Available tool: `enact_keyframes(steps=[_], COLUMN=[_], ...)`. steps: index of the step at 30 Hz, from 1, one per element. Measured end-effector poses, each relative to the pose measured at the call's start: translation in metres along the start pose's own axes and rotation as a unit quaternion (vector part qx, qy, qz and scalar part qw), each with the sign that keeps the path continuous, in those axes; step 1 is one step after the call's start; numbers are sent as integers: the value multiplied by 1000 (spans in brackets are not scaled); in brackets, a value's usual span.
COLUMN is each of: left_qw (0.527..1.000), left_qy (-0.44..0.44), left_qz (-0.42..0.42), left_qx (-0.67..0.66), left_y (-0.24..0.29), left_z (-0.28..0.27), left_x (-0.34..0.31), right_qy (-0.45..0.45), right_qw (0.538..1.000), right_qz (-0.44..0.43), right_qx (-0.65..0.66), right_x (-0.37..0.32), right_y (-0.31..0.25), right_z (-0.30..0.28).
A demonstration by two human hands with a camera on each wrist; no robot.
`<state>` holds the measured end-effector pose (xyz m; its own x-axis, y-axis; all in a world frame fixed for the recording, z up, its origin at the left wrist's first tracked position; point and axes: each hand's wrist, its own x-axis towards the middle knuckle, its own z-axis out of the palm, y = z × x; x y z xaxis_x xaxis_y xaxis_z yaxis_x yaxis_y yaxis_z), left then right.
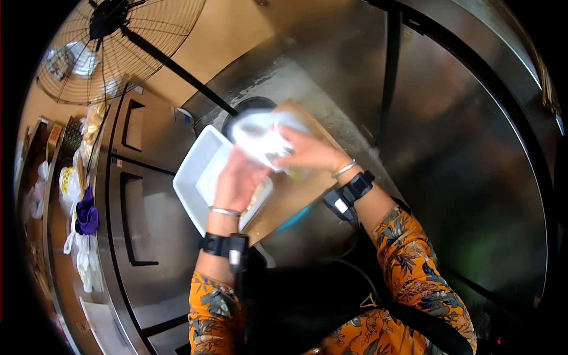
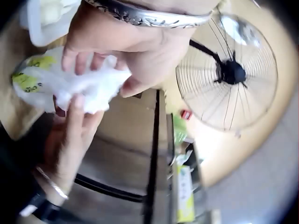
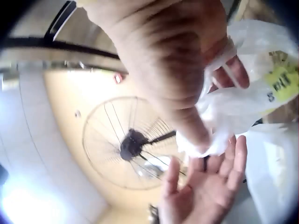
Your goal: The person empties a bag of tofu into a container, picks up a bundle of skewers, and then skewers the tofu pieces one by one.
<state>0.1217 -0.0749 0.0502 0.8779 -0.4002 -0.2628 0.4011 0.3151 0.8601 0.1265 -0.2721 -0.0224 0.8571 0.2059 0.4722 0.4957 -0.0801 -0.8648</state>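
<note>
A white plastic bag (image 1: 257, 133) with yellow-green printing is bunched up between both hands, blurred in the head view. My right hand (image 1: 310, 151) pinches the gathered part of the bag (image 3: 233, 105), with thumb and fingers in its folds. Close by, my left hand (image 1: 239, 177) has its palm turned up and its fingers extended at the underside of the bunched plastic. In the left wrist view the left hand's fingers (image 2: 80, 63) lie along the bag (image 2: 70, 86). What is inside the bag is hidden.
Under the hands a white tub (image 1: 188, 177) with pale pieces in it stands beside a wooden board (image 1: 281, 204). A black stand fan (image 1: 108, 21) rises at the back left. Steel cabinet doors (image 1: 142, 207) and shelves with bags line the left side.
</note>
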Motion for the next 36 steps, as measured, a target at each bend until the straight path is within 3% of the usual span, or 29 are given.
enact_keyframes(steps=[1,2,3,6,7,8,9,10,11,12,14,16,17,20,24,25,26,28,29,30,31,32,33,34,36], left_qw=[993,977,966,938,930,885,811,769,768,798,792,850,860,911,914,925,927,914,901,855,844,852,790,801,729], left_qy=[22,40,48,109,136,177,235,325,375,397,441,434,426,341,354,344,347,353,365,426,446,419,475,475,487], left_qz=[-19,-21,20,109,134,207,267,262,247,229,137,107,86,166,152,123,126,142,149,149,144,144,176,180,280], left_qx=[115,210,253,311,316,377,464,483,456,391,399,278,268,162,130,108,71,143,181,254,260,279,345,317,390], left_y=[-15,-17,-25,-33,-32,-38,-39,-42,-51,-66,-78,-86,-87,-90,-95,-83,-90,-98,-104,-123,-113,-102,-97,-79,-71], left_z=[-15,4,-1,-37,-56,-89,-112,-129,-160,-197,-212,-218,-223,-245,-267,-252,-257,-265,-276,-297,-283,-274,-263,-246,-235], left_x=[5,-6,-12,-46,-61,-73,-90,-107,-120,-129,-146,-148,-144,-120,-97,-102,-96,-84,-78,-65,-73,-81,-87,-101,-114], right_qy=[-46,-93,-137,-153,-133,-115,-98,-91,-84,-79,-89,-45,-18,58,149,136,124,98,113,127,141,122,117,163,176], right_qw=[992,967,927,922,926,928,929,931,933,934,922,924,925,895,848,839,832,825,834,842,864,860,863,862,884], right_qz=[30,56,80,139,118,97,78,72,66,59,89,17,20,49,21,-14,26,86,72,58,77,194,249,199,98], right_qx=[-115,-229,-341,-327,-334,-341,-348,-345,-343,-344,-367,-378,-379,-440,-509,-527,-540,-550,-536,-521,-477,-456,-424,-437,-422], right_x=[-4,-9,-13,-15,-16,-18,-21,-25,-29,-32,-36,-50,-55,-67,-88,-85,-84,-66,-67,-67,-63,-52,-41,-26,-4], right_y=[8,15,19,21,22,23,23,24,26,27,32,49,49,6,-6,-23,-30,-38,-18,-2,26,30,41,16,-20], right_z=[9,13,14,9,7,5,4,4,5,7,12,18,23,40,63,69,71,84,79,76,67,59,46,54,53])
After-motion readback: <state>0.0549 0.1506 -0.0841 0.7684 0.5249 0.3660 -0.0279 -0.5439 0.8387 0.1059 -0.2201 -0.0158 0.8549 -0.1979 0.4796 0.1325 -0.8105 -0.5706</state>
